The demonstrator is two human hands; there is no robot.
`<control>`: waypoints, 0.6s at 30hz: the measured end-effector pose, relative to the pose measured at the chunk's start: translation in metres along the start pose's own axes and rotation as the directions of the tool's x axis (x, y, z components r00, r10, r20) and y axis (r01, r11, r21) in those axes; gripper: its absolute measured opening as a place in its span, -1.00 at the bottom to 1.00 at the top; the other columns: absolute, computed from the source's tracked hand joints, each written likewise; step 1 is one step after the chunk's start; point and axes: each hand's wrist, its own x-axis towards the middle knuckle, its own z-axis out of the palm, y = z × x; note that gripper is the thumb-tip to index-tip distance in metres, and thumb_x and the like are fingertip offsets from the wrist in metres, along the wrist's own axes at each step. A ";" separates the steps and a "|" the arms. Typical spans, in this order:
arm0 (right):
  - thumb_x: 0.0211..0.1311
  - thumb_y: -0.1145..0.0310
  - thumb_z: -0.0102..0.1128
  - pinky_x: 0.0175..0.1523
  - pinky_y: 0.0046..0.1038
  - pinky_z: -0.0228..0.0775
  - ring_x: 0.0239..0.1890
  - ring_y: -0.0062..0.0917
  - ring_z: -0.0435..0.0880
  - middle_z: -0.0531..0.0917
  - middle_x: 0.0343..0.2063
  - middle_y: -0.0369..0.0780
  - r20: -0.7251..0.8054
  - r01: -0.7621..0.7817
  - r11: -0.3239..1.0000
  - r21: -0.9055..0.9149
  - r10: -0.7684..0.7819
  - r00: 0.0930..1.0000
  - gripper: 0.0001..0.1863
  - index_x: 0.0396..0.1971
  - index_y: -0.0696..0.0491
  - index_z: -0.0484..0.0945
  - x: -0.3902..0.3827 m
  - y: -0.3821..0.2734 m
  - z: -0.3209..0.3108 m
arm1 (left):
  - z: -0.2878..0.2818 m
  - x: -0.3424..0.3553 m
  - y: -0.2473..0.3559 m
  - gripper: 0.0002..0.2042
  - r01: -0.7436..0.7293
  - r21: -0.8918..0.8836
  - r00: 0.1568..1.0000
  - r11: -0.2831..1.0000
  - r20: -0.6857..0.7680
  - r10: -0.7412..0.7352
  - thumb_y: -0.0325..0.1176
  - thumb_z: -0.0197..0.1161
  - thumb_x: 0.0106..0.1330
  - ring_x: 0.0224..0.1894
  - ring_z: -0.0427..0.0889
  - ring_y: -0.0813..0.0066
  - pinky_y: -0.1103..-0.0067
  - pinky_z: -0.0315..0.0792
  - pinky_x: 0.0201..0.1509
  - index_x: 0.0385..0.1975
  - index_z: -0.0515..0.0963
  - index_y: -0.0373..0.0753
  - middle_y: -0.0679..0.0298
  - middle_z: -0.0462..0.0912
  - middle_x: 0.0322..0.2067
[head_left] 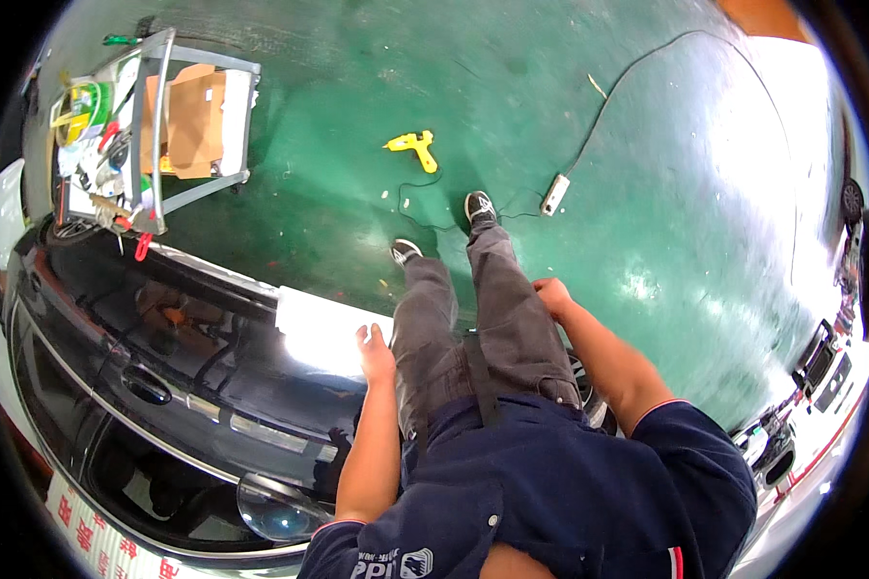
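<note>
My left hand hangs over a bright white panel along the side of a black car. Its fingers are a little apart and hold nothing; I cannot tell if it touches the panel. Beside my right thigh is my right hand, its fingers curled in, with nothing visible in them. Ahead of my feet, a yellow glue gun lies on the green floor, its thin dark cord running toward a white power strip.
A grey metal cart at the far left carries an open cardboard box, a green bucket and mixed tools. A dark cable curves over the floor from the power strip. The car's mirror sticks out at the lower left.
</note>
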 end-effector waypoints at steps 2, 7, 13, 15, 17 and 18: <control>0.23 0.25 0.44 -0.13 -0.41 0.58 -0.31 -0.52 0.70 0.77 -0.27 -0.25 -0.016 -0.028 0.997 0.071 0.029 0.999 -0.69 -0.16 0.17 0.75 0.011 0.006 0.007 | 0.019 0.001 0.026 -0.45 0.168 -0.223 0.985 0.960 0.076 -0.155 -0.02 0.16 0.51 0.03 0.56 0.22 0.41 0.51 0.07 0.28 0.38 -0.33 0.03 0.52 0.10; 0.41 0.32 0.28 -0.21 -0.47 0.50 -0.32 -0.55 0.66 0.72 -0.31 -0.28 0.078 -0.008 0.620 0.785 -0.085 0.993 -0.76 -0.07 0.14 0.65 0.053 -0.021 0.020 | 0.072 0.025 0.029 -0.63 0.230 -0.432 0.963 0.872 0.229 -0.140 -0.14 0.15 0.54 -0.18 0.56 0.52 0.53 0.48 -0.11 0.13 0.44 -0.30 0.23 0.59 -0.15; 0.52 0.31 0.16 -0.09 -0.48 0.54 -0.22 -0.58 0.65 0.68 -0.22 -0.28 0.325 -0.075 0.577 0.813 -0.343 0.881 -0.76 0.03 0.11 0.58 0.078 -0.126 0.038 | 0.129 0.013 0.006 -0.66 0.376 -0.544 0.883 0.750 0.456 -0.112 -0.15 0.13 0.57 -0.14 0.69 0.50 0.59 0.50 -0.14 0.09 0.54 -0.31 0.21 0.70 -0.12; 0.53 0.31 0.14 -0.05 -0.47 0.54 -0.22 -0.57 0.64 0.67 -0.22 -0.28 0.384 -0.110 0.597 0.795 -0.355 0.852 -0.76 0.06 0.10 0.56 0.104 -0.134 0.054 | 0.159 0.005 -0.018 -0.67 0.391 -0.550 0.882 0.738 0.453 -0.130 -0.15 0.13 0.57 -0.15 0.68 0.53 0.61 0.48 -0.14 0.05 0.55 -0.30 0.22 0.70 -0.14; 0.53 0.32 0.15 -0.05 -0.47 0.54 -0.21 -0.57 0.64 0.67 -0.21 -0.28 0.408 -0.125 0.612 0.781 -0.349 0.844 -0.75 0.07 0.09 0.55 0.139 -0.136 0.066 | 0.190 -0.004 -0.047 -0.68 0.328 -0.470 0.898 0.819 0.426 -0.115 -0.15 0.15 0.56 -0.16 0.67 0.53 0.56 0.50 -0.11 0.03 0.56 -0.30 0.24 0.70 -0.16; 0.51 0.31 0.17 -0.07 -0.48 0.53 -0.21 -0.57 0.65 0.68 -0.20 -0.28 0.401 -0.105 0.646 0.756 -0.330 0.855 -0.75 0.05 0.09 0.56 0.160 -0.135 0.073 | 0.199 -0.014 -0.056 -0.69 0.260 -0.402 0.928 0.878 0.356 -0.112 -0.18 0.18 0.54 -0.17 0.68 0.44 0.47 0.53 -0.08 0.02 0.57 -0.31 0.20 0.70 -0.15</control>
